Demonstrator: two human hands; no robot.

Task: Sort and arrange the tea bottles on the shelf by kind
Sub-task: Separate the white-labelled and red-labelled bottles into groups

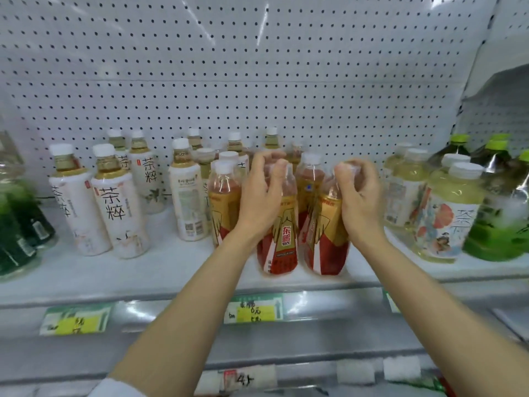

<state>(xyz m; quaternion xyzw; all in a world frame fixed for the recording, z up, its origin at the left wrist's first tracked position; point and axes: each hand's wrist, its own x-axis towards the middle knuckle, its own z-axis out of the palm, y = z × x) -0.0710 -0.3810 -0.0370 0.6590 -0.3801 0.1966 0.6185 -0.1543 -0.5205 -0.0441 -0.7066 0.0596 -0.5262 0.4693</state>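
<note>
Several red-and-gold tea bottles stand grouped at the middle of the white shelf (171, 270). My left hand (262, 196) grips the neck and cap of the front red-and-gold bottle (282, 242). My right hand (359, 196) grips the top of the red-and-gold bottle (326, 245) beside it. Another red-and-gold bottle (224, 202) stands just left of my left hand. White-label tea bottles (117, 207) fill the left part of the shelf. Pale yellow tea bottles with a picture label (446, 216) stand to the right.
Dark green bottles (17, 230) stand at the far left, and green-capped bottles (498, 219) at the far right. A pegboard wall (257, 81) backs the shelf. Price tags (254, 308) line the shelf's front rail, with a lower shelf edge beneath.
</note>
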